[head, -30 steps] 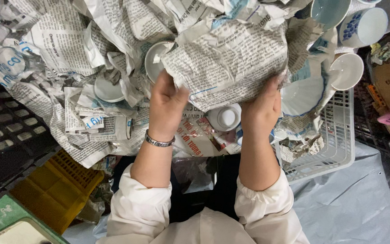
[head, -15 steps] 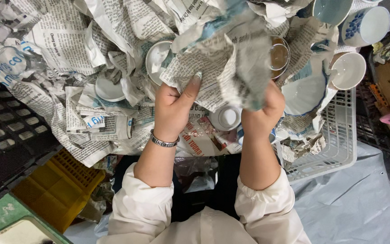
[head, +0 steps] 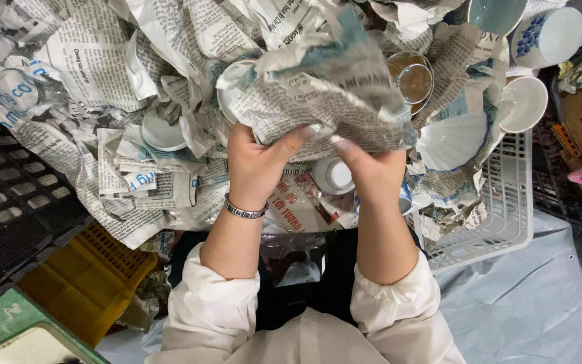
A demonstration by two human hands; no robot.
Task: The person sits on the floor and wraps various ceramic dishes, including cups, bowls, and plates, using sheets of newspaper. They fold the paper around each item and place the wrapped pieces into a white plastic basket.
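Observation:
Both my hands grip one crumpled newspaper bundle (head: 325, 101) held above a heap of loose newspaper. My left hand (head: 256, 162) pinches its lower left edge, thumb on top. My right hand (head: 365, 172) clamps its lower right edge, thumb pressed against the paper. What the paper wraps is hidden. Just below the bundle, between my hands, a small white cup (head: 337, 176) lies on the heap. A glass cup (head: 412, 77) shows right beside the bundle's upper right.
White bowls (head: 449, 143) and cups (head: 524, 102) with blue flowers (head: 547, 34) lie in a white plastic basket (head: 506, 222) at right. A white saucer (head: 162, 135) sits in the paper at left. A yellow crate (head: 82, 280) stands lower left, grey sheeting (head: 527, 303) lower right.
The flat sheet has been crushed into a tighter bundle. My hands have come closer together under it, and the glass cup has come into view behind it.

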